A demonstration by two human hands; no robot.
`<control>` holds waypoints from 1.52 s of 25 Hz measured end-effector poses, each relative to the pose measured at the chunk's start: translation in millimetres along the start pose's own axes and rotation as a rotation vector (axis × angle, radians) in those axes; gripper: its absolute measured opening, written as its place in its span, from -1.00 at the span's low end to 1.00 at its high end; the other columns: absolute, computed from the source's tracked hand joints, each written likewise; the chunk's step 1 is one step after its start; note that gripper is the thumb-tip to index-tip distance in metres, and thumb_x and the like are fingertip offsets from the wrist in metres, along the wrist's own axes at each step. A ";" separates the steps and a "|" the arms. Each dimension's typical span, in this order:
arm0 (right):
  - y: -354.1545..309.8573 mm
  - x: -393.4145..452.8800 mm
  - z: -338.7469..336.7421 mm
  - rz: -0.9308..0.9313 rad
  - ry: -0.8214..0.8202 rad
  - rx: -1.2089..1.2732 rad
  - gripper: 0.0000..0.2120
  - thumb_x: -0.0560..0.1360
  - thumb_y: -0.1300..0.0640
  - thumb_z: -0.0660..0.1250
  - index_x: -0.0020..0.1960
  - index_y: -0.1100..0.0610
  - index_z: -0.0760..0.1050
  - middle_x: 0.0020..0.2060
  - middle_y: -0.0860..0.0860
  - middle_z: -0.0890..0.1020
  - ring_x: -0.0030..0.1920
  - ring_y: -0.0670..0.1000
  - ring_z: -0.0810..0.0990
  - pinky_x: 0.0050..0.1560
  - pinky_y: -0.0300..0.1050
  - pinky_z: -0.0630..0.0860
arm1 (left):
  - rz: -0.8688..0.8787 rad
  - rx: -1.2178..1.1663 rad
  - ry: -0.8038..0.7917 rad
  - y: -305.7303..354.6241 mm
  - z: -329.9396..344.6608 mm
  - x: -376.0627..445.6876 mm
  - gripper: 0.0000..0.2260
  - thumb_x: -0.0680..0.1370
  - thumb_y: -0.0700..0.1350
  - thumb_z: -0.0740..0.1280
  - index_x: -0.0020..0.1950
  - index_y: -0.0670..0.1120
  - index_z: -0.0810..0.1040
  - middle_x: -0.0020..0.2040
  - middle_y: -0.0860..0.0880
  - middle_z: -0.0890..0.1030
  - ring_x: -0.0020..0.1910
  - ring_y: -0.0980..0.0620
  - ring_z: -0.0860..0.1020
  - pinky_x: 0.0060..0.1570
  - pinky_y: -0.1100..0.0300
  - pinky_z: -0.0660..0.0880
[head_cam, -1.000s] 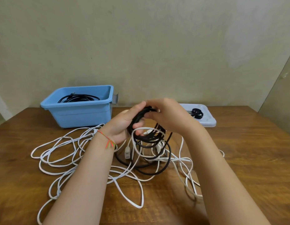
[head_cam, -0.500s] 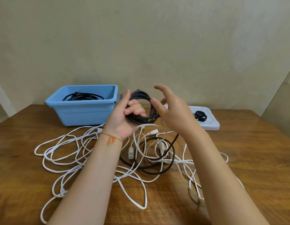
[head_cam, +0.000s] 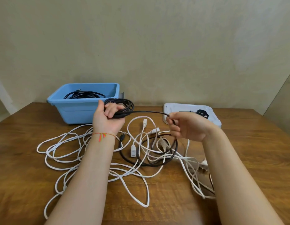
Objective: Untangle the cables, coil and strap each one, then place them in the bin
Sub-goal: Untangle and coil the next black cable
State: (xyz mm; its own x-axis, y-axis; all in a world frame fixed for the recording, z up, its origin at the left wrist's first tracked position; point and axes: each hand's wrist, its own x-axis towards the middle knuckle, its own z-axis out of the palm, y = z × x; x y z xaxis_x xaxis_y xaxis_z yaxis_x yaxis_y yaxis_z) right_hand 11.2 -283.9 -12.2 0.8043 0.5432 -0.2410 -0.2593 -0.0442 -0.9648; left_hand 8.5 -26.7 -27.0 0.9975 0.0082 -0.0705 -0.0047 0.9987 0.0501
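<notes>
One black cable (head_cam: 149,112) is partly coiled: its finished loops (head_cam: 123,105) sit in the left hand (head_cam: 106,120), which is raised above the counter (head_cam: 248,156) with the fingers curled through the coil and the thumb up beside it. From the coil a single strand runs rightward, nearly level, to the right hand (head_cam: 188,127), whose grip is a narrow pinch of thumb and fingertips on the strand. Below that pinch the cable drops to the counter and lies in a loose ring (head_cam: 150,161), crossing under and over white cables (head_cam: 63,153).

The white cables spread in a tangle over the counter, from far left to below the right forearm; several white plugs (head_cam: 133,151) lie near the black ring. A small dark plug (head_cam: 122,137) lies just beside the left wrist, which wears a red thread bracelet (head_cam: 102,135).

Behind the left hand stands the blue bin (head_cam: 79,109), at the counter's back left; a coiled black cable (head_cam: 83,94) lies inside it. At back right, behind the right hand, a pale tray (head_cam: 176,108) rests on the counter with black straps (head_cam: 202,112) in it. A plain beige wall (head_cam: 149,46) rises behind the counter.
</notes>
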 end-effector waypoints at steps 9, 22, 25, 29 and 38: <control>-6.7 19.7 29.5 -0.040 0.539 -0.204 -0.75 0.59 0.23 0.15 -0.26 0.12 0.30 -0.58 -0.02 0.23 -0.61 -0.05 0.14 -0.54 -0.31 0.11 | -0.274 1.291 -0.246 -51.8 29.8 -22.9 -0.71 0.67 -0.02 0.15 -0.24 -0.05 0.32 -0.56 0.07 0.21 -0.63 0.13 0.18 -0.44 0.22 0.34; -12.1 18.7 99.2 -0.438 0.526 -0.761 -0.95 0.50 0.18 0.31 -0.13 0.09 0.47 -0.33 0.11 0.66 -0.51 -0.06 0.57 -0.42 -0.11 0.55 | -0.007 0.997 0.142 -69.1 10.5 -7.7 -0.66 0.62 0.02 0.24 -0.33 -0.05 0.50 -0.40 -0.05 0.43 -0.43 0.01 0.41 -0.38 0.20 0.30; -18.9 2.8 93.1 -0.217 0.205 -0.736 -0.86 0.61 0.13 0.27 -0.05 0.20 0.47 -0.36 0.14 0.66 -0.52 -0.06 0.55 -0.44 -0.25 0.49 | 0.117 0.601 0.233 -48.1 11.4 3.8 -0.65 0.65 -0.02 0.24 -0.31 -0.04 0.27 -0.58 0.06 0.23 -0.64 0.11 0.22 -0.52 0.30 0.27; -23.4 -9.0 68.2 -0.049 0.002 -0.826 -0.69 0.65 0.01 0.22 -0.06 0.18 0.63 -0.39 0.02 0.63 -0.31 0.00 0.63 -0.06 -0.09 0.63 | 0.136 0.313 0.229 -20.4 15.0 2.0 -0.67 0.65 -0.05 0.26 -0.28 -0.05 0.27 -0.56 0.06 0.22 -0.65 0.11 0.21 -0.21 0.18 0.45; -17.4 1.4 83.4 -0.235 0.230 -0.896 -0.72 0.56 -0.07 0.33 -0.22 0.03 0.69 -0.48 -0.08 0.41 -0.48 -0.13 0.32 -0.35 -0.25 0.34 | 0.024 0.492 0.166 -36.0 13.5 1.2 -0.67 0.59 -0.10 0.36 -0.31 -0.06 0.32 -0.42 0.04 0.32 -0.51 0.11 0.29 -0.54 0.28 0.25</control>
State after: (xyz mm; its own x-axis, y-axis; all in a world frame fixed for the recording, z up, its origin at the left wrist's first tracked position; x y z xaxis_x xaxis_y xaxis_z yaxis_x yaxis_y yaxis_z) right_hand -27.7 -212.4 13.1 0.8938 0.4461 0.0468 0.3518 -0.6325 -0.6900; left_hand 10.8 -63.3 -15.4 0.9726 0.0780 -0.2190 0.0467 0.8572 0.5129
